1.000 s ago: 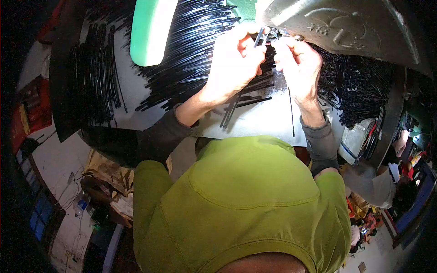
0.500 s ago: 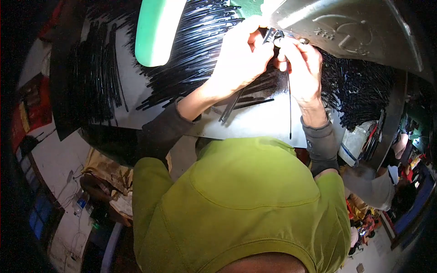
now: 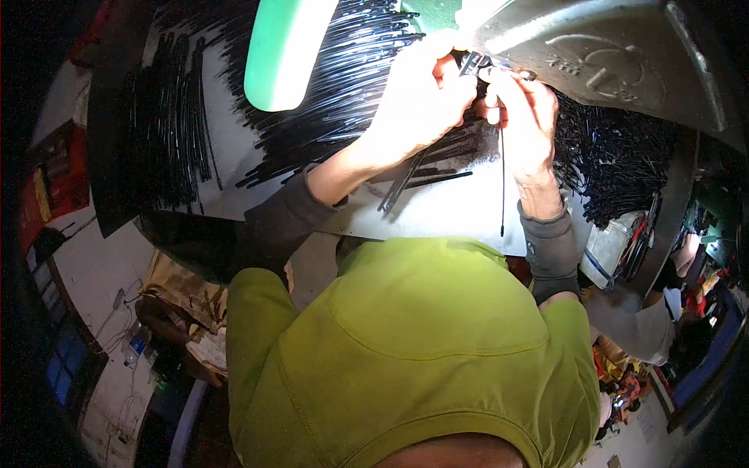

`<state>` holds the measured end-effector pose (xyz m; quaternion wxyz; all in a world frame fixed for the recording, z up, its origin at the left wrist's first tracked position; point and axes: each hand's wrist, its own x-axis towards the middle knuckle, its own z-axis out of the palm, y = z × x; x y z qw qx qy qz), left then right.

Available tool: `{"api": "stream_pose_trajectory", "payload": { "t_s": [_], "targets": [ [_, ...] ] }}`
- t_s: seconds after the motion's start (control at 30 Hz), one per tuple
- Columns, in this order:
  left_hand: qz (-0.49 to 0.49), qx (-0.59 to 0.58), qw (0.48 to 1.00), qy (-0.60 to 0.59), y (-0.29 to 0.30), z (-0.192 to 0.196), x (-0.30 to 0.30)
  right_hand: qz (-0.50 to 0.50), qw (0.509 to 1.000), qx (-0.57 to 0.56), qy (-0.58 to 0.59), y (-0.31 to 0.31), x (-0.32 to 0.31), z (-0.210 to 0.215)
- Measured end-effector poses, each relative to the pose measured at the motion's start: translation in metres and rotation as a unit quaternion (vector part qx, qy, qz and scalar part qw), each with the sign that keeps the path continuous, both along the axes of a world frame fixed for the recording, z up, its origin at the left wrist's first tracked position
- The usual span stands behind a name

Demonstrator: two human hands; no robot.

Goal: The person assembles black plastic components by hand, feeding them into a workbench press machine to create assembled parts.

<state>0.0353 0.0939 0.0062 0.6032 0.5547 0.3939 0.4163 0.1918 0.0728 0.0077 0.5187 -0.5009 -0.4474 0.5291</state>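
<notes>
Both hands meet in bright light at the far edge of the table, under a grey metal machine housing (image 3: 593, 58). My left hand (image 3: 421, 97) is closed on several flat black strips (image 3: 402, 185), whose lower ends stick out below the wrist. Close beside it, my right hand (image 3: 527, 117) pinches a thin black cord-like strip (image 3: 502, 187) that hangs straight down toward me. Its upper end is hidden among the fingers. Dark strip ends (image 3: 470, 62) show between the two hands, but glare hides how they join. A few loose black strips (image 3: 441, 179) lie below the hands.
A large heap of glossy black strips (image 3: 328, 101) lies left of my hands, a smaller bunch (image 3: 175, 117) further left. Another tangled black pile (image 3: 624, 148) sits at right. A rounded green-and-white part (image 3: 285, 58) overhangs the table (image 3: 355, 207). A white box (image 3: 608, 246) stands right.
The view has shifted slightly, so the scene sits a little to the right. Both hands stay together by the machine with the same strips; only small finger movement shows.
</notes>
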Motion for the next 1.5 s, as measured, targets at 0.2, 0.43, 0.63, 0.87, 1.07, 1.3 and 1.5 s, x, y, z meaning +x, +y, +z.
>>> {"api": "stream_pose_trajectory", "payload": {
  "t_s": [0.2,0.43,0.63,0.87,1.07,1.3,1.5],
  "targets": [
    [0.004,0.0,1.0,-0.029,0.0,-0.002,0.0,0.024,1.0,-0.009,-0.008,0.001,0.005,-0.002],
    [0.0,-0.002,0.999,-0.035,-0.001,-0.003,-0.001,0.048,0.998,-0.029,-0.038,0.003,0.006,0.005],
    [-0.001,-0.014,0.999,-0.041,0.0,-0.002,-0.001,0.085,0.995,-0.042,-0.002,0.007,0.013,0.004],
    [-0.003,-0.021,0.999,-0.045,0.0,0.001,-0.004,0.091,0.995,-0.022,-0.021,0.006,0.01,0.008],
    [-0.01,-0.015,0.999,-0.046,0.001,-0.005,-0.003,0.093,0.995,-0.032,-0.003,0.007,0.012,0.007],
    [-0.02,-0.054,0.996,-0.074,0.003,-0.002,-0.008,0.129,0.978,-0.159,-0.029,0.015,0.027,0.017],
    [-0.018,-0.071,0.994,-0.075,0.006,-0.001,-0.006,0.179,0.974,-0.125,-0.063,-0.013,0.016,0.01]
  ]
}}
